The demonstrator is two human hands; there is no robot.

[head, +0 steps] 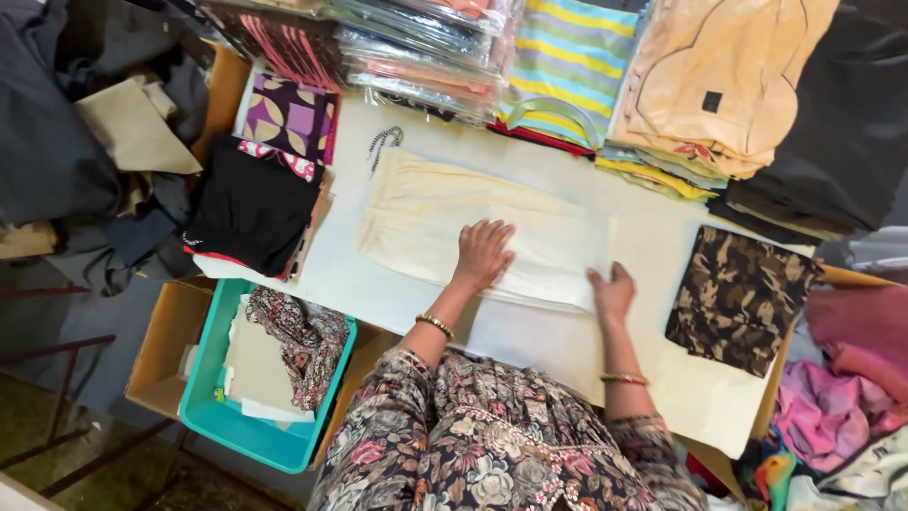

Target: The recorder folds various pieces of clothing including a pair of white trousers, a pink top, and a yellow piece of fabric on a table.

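Pressing flat, no closed grip: left hand (481, 254) lies open, palm down, mid cream garment (473, 232); right hand (612, 293) open too, fingers on its lower right edge. Garment lies folded, centre of white-covered table (567, 350). Camouflage cloth (738, 298) just right of it, black folded cloth (248, 213) to the left, teal bin (236, 431) below table edge, clothing stacks along far side.

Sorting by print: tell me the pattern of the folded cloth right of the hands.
The folded cloth is brown, black and tan camouflage, seen in the head view.
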